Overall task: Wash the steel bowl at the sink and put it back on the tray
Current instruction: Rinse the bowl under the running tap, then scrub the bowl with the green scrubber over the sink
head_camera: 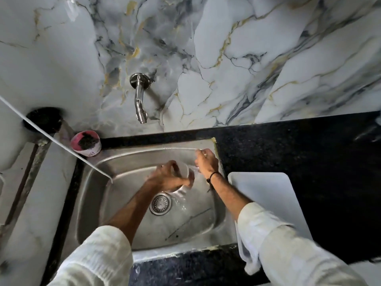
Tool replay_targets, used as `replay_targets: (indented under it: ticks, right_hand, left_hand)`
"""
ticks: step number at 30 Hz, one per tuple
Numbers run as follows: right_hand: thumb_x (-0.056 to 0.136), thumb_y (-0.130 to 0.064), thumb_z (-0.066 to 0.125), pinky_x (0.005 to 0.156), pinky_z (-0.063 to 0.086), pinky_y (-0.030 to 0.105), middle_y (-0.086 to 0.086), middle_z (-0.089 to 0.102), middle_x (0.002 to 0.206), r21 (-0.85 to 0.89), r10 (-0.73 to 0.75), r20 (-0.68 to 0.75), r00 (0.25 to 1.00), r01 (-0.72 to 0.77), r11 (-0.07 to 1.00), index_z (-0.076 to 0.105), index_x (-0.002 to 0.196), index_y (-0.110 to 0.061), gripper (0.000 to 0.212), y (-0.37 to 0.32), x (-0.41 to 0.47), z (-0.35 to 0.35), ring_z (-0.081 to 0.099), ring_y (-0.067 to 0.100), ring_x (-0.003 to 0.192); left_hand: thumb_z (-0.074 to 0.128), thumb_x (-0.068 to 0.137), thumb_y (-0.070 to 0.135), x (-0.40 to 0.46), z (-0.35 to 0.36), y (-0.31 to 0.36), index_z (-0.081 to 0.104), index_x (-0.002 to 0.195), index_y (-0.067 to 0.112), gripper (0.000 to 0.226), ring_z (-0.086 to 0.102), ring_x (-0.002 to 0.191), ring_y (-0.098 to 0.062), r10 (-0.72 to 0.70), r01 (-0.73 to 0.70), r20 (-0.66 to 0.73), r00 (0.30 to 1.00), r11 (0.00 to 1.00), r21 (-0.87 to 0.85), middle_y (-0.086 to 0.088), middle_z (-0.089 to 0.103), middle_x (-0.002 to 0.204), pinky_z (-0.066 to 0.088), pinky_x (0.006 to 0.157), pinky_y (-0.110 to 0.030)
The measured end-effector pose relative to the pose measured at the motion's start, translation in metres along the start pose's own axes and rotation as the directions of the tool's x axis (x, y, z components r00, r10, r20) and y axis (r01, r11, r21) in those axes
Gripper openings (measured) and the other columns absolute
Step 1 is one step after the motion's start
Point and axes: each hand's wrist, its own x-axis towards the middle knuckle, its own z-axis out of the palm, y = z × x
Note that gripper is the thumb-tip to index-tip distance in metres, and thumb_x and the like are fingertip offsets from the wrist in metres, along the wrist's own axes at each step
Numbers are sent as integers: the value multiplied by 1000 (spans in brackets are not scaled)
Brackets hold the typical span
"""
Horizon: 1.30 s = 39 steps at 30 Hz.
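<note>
My left hand (pixel 169 176) grips the steel bowl (pixel 183 178) over the sink (pixel 115 162). My right hand (pixel 206 163), beside it, is blurred; grip undeterminable. Tray (pixel 266 195) lies right.

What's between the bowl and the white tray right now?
In the head view, the right hand and wrist, then the sink rim, lie between the steel bowl and the white tray.

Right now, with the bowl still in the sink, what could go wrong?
1. The left hand holds the wet steel bowl alone; it could slip and drop onto the drain.
2. The right hand is off the bowl, near the sink corner, so it gives no support.
3. Carrying the dripping bowl to the white tray may wet the dark counter.
</note>
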Motion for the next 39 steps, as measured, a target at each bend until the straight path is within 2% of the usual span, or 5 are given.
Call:
replay_targets:
  ticks: [7, 15, 22, 29, 39]
  right_hand:
    - [92, -17, 60, 95, 56, 40, 15, 77, 114, -576, -77, 81, 994, 110, 810, 78, 105, -13, 23, 95, -31, -124, 65, 39, 115]
    - [81, -50, 84, 98, 52, 38, 17, 56, 144, -878, 301, 79, 950, -76, 472, 57, 133, -7, 73, 186, -66, -220, 57, 36, 131]
    - [74, -36, 93, 73, 46, 30, 12, 65, 89, -693, 382, 29, 924, -257, 673, 71, 92, -5, 43, 200, -72, -215, 71, 32, 108]
    - [72, -12, 79, 68, 44, 32, 3, 59, 72, -203, 367, 42, 929, -352, 914, 62, 64, -14, 19, 156, -67, -206, 58, 24, 80]
    - [85, -4, 81, 92, 60, 31, 18, 79, 110, -11, -263, 160, 951, 268, 963, 73, 112, 1, 29, 33, -96, -72, 73, 22, 97]
  left_hand:
    - [73, 35, 70, -18, 39, -3, 57, 127, 30, 102, 58, 122, -38, -70, 67, -37, 997, 995, -70, -11, 59, 133, 48, 107, -50]
    - [77, 79, 35, -18, 74, -27, 61, 108, 29, 33, 66, 83, -25, 54, 7, 115, 992, 880, -476, -17, 65, 108, 54, 68, -34]
    - [71, 63, 43, -33, 94, -36, 61, 106, 22, 49, 49, 71, -27, 126, 315, 445, 887, 540, -780, -9, 57, 91, 31, 60, -34]
    - [58, 74, 52, -42, 100, -34, 67, 132, 17, 68, 57, 125, -56, 129, 394, 420, 898, 186, -900, -24, 63, 130, 49, 72, -46]
    - [56, 74, 57, -44, 86, -2, 83, 92, 15, 53, 68, 73, -36, 98, 267, 287, 953, 177, -947, -15, 75, 94, 44, 63, -35]
